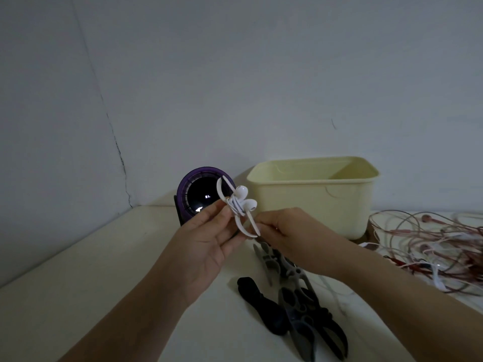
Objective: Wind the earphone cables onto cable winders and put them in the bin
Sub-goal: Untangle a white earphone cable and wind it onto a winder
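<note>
White plastic, thin and springy: the cable winder (240, 226) is held above the middle of the table (104, 257), in front of the cream bin (313, 205) at the back edge. The left hand (206, 244) pinches its wound waist, and the right hand (290, 231) pinches its lower tip. It looks feather-light. The soft earphone cable (235, 205) could slip loose, so grip across the wraps, not by the earbuds (241, 190). Unwound cables (431, 244) tangle at the right edge.
</note>
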Demonstrator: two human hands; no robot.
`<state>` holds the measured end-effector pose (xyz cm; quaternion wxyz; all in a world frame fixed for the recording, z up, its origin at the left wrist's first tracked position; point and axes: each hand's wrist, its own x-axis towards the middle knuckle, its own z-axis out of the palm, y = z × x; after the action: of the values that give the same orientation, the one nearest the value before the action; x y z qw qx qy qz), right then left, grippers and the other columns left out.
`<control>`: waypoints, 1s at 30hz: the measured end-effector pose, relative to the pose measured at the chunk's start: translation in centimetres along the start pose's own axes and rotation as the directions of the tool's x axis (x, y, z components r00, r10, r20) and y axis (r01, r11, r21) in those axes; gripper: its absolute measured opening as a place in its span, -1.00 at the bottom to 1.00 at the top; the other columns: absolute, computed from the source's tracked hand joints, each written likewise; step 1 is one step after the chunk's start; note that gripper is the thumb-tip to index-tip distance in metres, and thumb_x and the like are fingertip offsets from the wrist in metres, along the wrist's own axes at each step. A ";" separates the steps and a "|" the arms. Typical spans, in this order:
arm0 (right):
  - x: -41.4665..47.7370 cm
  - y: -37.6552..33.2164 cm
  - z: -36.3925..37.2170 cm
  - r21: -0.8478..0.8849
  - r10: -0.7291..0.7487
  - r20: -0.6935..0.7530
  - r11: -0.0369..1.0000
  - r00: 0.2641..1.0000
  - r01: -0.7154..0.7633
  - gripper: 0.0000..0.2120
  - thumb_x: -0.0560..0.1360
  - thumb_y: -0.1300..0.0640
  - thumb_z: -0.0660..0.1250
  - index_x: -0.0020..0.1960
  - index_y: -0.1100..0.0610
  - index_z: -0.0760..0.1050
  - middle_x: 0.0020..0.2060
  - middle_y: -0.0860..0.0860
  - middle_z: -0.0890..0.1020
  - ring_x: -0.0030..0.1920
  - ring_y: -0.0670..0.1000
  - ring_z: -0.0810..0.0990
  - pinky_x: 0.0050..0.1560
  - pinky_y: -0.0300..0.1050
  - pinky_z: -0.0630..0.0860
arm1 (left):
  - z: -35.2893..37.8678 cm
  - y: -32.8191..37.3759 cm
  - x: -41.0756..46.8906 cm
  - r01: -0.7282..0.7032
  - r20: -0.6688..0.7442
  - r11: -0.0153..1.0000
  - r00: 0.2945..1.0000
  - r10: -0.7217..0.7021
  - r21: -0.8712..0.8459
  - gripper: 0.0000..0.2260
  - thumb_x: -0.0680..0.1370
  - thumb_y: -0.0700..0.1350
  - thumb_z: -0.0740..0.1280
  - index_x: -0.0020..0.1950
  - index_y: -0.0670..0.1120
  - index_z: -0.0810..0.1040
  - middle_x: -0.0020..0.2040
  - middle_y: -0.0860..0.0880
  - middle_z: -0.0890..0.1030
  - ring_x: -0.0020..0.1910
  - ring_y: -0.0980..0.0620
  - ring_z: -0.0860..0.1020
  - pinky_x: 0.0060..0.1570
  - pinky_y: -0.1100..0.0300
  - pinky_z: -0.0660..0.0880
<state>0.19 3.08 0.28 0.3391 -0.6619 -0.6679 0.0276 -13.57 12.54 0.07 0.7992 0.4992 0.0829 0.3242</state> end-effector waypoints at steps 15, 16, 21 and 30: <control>-0.3 -2.1 -0.9 -0.376 0.036 0.194 0.926 0.980 0.040 -0.58 0.61 0.06 0.14 -0.40 -0.11 0.14 -0.41 -0.10 0.32 -0.38 -0.10 0.32 -0.21 -0.12 0.32 | -0.9 -0.9 0.0 0.053 -0.151 0.995 0.988 -0.040 0.083 -0.73 0.55 -0.24 0.26 0.25 -0.24 0.49 0.13 -0.15 0.66 -0.04 0.00 0.65 -0.09 0.13 0.63; -0.3 -2.3 -0.9 -0.390 0.033 0.202 0.920 0.979 0.050 -0.60 0.61 0.06 0.13 -0.38 -0.10 0.15 -0.40 -0.10 0.32 -0.37 -0.09 0.32 -0.21 -0.12 0.31 | -0.7 -0.9 -0.1 0.062 -0.137 0.995 0.989 -0.050 0.082 -0.73 0.55 -0.23 0.26 0.24 -0.23 0.50 0.13 -0.14 0.66 -0.05 0.01 0.65 -0.08 0.14 0.63; -0.8 -2.7 -1.5 -0.412 0.078 0.204 0.911 0.976 0.013 -0.63 0.59 0.10 0.13 -0.39 0.00 0.19 -0.42 -0.05 0.35 -0.38 -0.05 0.34 -0.25 -0.09 0.33 | -0.3 -0.6 -0.3 0.102 -0.114 0.994 0.989 -0.097 0.033 -0.71 0.50 -0.20 0.28 0.21 -0.21 0.53 0.08 -0.12 0.68 -0.08 0.04 0.67 -0.19 0.19 0.62; -0.3 -1.3 -0.7 -0.420 0.131 0.240 0.907 0.962 -0.019 -0.61 0.55 0.21 0.17 -0.43 -0.03 0.24 -0.44 -0.09 0.34 -0.40 -0.12 0.33 -0.34 -0.27 0.28 | 0.6 0.7 -0.4 0.203 -0.020 0.967 0.978 -0.208 -0.155 -0.74 0.40 -0.16 0.29 -0.03 -0.16 0.72 0.08 -0.13 0.68 -0.04 0.02 0.68 -0.10 0.14 0.64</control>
<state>-0.69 2.38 1.31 0.0985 -0.7345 -0.6712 -0.0138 -13.94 12.08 0.88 0.8626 0.4198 0.1235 0.2538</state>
